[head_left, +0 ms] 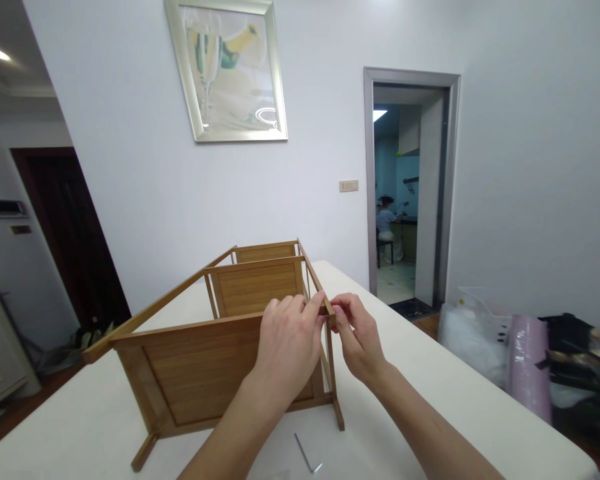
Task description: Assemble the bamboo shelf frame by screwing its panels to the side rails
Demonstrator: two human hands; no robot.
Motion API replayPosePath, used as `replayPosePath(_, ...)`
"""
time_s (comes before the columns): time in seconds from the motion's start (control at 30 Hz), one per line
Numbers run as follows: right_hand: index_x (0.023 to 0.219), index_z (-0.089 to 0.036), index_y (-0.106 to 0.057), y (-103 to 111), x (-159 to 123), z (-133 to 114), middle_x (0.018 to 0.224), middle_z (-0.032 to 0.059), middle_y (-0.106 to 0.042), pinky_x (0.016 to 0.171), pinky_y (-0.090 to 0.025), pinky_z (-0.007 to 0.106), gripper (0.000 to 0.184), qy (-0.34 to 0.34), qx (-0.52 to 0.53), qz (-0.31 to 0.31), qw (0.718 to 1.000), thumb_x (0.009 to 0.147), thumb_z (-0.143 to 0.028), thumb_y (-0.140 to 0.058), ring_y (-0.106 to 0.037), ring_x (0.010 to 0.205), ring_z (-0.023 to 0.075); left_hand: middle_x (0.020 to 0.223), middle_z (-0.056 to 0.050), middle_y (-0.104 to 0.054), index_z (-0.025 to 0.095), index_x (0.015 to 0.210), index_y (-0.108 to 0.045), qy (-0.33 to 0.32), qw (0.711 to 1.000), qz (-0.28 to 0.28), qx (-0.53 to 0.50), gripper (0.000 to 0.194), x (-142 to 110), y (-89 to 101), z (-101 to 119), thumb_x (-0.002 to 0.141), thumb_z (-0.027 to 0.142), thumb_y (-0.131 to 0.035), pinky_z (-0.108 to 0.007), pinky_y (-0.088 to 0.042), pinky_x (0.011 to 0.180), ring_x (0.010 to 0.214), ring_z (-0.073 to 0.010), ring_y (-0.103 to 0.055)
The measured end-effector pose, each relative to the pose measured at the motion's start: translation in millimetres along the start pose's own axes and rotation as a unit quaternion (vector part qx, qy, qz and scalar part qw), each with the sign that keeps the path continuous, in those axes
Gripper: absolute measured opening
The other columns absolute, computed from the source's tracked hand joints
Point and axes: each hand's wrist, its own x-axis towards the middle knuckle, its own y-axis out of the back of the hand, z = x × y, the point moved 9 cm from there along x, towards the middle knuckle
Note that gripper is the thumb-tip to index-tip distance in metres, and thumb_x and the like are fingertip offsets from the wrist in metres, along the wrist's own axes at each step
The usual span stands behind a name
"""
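A brown wooden shelf rack (200,373) lies on its side on the white table, its panels standing upright between long rails. My left hand (291,333) is wrapped over the top edge of the nearest panel, close to the right corner, with its thumb and fingers against the wood. At the outer side of that corner, my right hand (355,333) has thumb and forefinger pinched together beside the rail. Whatever its fingertips may hold is too small or hidden to make out. A bent metal hex key (307,455) rests on the table below the rack.
The white table (410,393) runs along the wall. On the floor at right stand a clear plastic bin (473,300), a pink wrapped roll (529,367) and dark bags. A person (387,223) sits beyond the doorway. A framed picture (235,73) hangs above.
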Motion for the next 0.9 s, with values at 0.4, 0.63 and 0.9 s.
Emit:
replayPosePath(0.4, 0.07, -0.023, -0.042, -6.7, 8.3, -1.5, 0.061, -0.0023, -0.046, 0.051, -0.039, 0.024, 0.035, -0.023, -0.027, -0.007, 0.999, 0.098, -0.041, -0.032, -0.045, 0.055, 0.0129, 0.085, -0.004, -0.063, 0.023, 0.125, -0.055, 0.001, 1.0, 0.002, 0.01, 0.034, 1.2, -0.1, 0.0, 0.094, 0.022, -0.041, -0.035, -0.035, 0.073, 0.08, -0.0192, -0.055)
replayPosePath(0.63, 0.064, -0.022, -0.04, -7.6, 5.4, 5.8, 0.055, -0.0044, -0.042, 0.048, -0.035, 0.023, 0.041, -0.051, 0.004, -0.009, 0.999, 0.097, -0.046, -0.033, -0.041, 0.05, 0.0112, 0.085, -0.003, -0.062, 0.023, 0.125, -0.054, 0.001, 1.0, -0.002, 0.007, 0.034, 1.2, -2.2, -0.5, 0.094, 0.022, -0.041, -0.035, -0.035, 0.074, 0.08, -0.0196, -0.055)
replayPosePath(0.9, 0.087, -0.021, -0.051, -0.4, 2.0, 5.9, 0.064, -0.0035, -0.05, 0.053, -0.041, 0.025, 0.024, -0.041, 0.044, 0.008, 0.998, 0.096, -0.04, -0.04, -0.048, 0.054, 0.0121, 0.085, -0.004, -0.062, 0.024, 0.125, -0.053, 0.001, 1.0, -0.004, 0.009, 0.033, 1.6, -1.5, -0.3, 0.093, 0.023, -0.042, -0.035, -0.035, 0.073, 0.082, -0.0193, -0.056)
